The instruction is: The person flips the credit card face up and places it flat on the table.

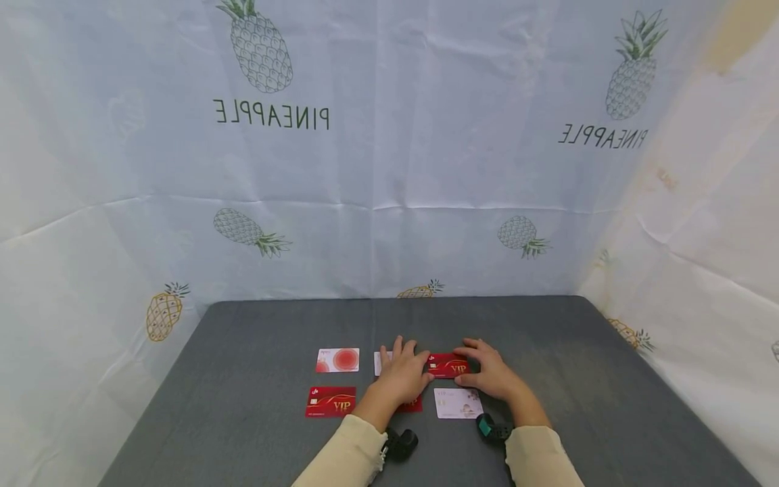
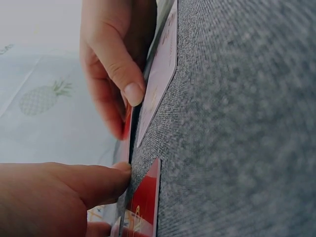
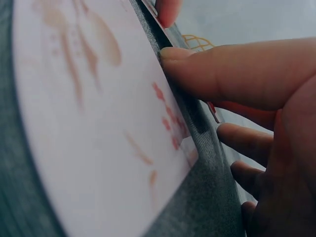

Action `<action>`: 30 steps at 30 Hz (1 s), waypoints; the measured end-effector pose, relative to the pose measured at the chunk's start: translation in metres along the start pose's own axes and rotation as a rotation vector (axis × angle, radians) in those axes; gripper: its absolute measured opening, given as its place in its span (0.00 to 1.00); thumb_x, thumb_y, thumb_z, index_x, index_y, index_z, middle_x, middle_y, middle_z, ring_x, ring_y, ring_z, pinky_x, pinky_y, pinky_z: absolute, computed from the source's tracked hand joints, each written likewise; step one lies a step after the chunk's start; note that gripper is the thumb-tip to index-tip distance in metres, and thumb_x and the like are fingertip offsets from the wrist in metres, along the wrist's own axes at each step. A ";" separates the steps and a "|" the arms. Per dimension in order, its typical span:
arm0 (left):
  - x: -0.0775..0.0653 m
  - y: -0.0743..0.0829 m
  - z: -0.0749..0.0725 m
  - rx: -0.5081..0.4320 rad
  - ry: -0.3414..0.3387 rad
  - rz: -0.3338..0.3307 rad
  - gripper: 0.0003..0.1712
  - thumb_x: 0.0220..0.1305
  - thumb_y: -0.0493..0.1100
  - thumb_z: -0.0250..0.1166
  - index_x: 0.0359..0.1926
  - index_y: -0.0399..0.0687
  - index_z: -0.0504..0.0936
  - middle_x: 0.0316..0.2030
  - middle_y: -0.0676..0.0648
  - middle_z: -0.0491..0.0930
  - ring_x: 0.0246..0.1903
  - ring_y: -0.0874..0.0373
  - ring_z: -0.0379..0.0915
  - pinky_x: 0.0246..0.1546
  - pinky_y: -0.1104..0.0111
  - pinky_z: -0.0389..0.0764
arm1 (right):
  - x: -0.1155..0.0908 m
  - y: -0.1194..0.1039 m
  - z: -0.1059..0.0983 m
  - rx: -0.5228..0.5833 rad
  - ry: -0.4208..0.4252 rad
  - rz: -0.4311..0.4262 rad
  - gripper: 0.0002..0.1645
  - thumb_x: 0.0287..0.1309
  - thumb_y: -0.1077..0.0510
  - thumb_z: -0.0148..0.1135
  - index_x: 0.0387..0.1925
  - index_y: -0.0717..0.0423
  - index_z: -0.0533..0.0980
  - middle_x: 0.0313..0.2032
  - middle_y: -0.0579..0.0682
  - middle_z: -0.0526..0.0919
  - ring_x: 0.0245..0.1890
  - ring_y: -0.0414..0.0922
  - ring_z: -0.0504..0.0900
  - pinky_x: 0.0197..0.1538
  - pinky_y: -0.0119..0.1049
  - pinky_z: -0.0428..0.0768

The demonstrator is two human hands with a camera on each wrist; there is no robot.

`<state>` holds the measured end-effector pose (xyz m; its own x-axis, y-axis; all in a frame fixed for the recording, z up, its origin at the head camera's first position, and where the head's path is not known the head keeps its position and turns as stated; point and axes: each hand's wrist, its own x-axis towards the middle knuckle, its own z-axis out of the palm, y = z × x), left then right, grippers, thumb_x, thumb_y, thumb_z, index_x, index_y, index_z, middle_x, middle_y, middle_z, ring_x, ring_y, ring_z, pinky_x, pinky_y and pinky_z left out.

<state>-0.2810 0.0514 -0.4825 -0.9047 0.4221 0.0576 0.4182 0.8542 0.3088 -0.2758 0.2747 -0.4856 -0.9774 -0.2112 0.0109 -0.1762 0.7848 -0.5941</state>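
Note:
A red VIP card [image 1: 448, 366] lies in the back row on the dark table, between my two hands. My right hand [image 1: 494, 375] spans its right end, thumb at the near edge and fingers at the far edge, pinching it. My left hand [image 1: 400, 376], fingers spread, touches the card's left end with its thumb side. Under the left hand, a white card [image 1: 378, 362] and another red card [image 1: 411, 406] are partly hidden. A white VIP card [image 1: 458, 403] lies just in front of the right hand; it looms large in the right wrist view.
To the left lie a white card with a red circle [image 1: 338, 360] and, nearer, a red VIP card [image 1: 331, 402]. The cards form two rows on the dark grey table [image 1: 255, 399]. A pineapple-print curtain [image 1: 377, 149] hangs behind the table and along its sides.

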 end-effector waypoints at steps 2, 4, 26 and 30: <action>0.000 0.000 0.000 0.003 -0.002 -0.003 0.29 0.65 0.56 0.64 0.65 0.55 0.75 0.67 0.43 0.67 0.72 0.38 0.50 0.67 0.33 0.51 | 0.001 0.001 0.001 -0.010 0.000 -0.001 0.36 0.50 0.50 0.72 0.62 0.53 0.75 0.71 0.63 0.63 0.73 0.69 0.49 0.66 0.73 0.53; -0.001 0.000 -0.001 0.008 -0.002 -0.005 0.29 0.65 0.56 0.64 0.64 0.55 0.75 0.67 0.42 0.67 0.72 0.38 0.50 0.67 0.33 0.51 | 0.001 0.001 0.002 -0.017 0.000 -0.001 0.36 0.50 0.50 0.72 0.62 0.53 0.75 0.71 0.63 0.63 0.73 0.69 0.49 0.66 0.73 0.52; 0.000 -0.008 -0.004 0.001 -0.014 -0.009 0.29 0.63 0.56 0.65 0.64 0.56 0.75 0.67 0.43 0.67 0.72 0.38 0.51 0.67 0.34 0.52 | 0.009 0.005 0.010 -0.028 0.007 -0.020 0.36 0.49 0.51 0.70 0.62 0.53 0.75 0.70 0.62 0.64 0.73 0.68 0.49 0.69 0.71 0.45; 0.002 -0.014 -0.009 -0.028 -0.021 -0.017 0.31 0.64 0.56 0.65 0.66 0.56 0.73 0.68 0.43 0.66 0.73 0.38 0.50 0.67 0.34 0.51 | 0.010 0.006 0.011 -0.016 0.005 -0.030 0.35 0.50 0.51 0.69 0.61 0.54 0.75 0.70 0.62 0.64 0.73 0.68 0.50 0.69 0.72 0.44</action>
<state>-0.2890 0.0376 -0.4780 -0.9096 0.4143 0.0325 0.4002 0.8525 0.3364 -0.2851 0.2707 -0.4977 -0.9722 -0.2319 0.0324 -0.2072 0.7874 -0.5806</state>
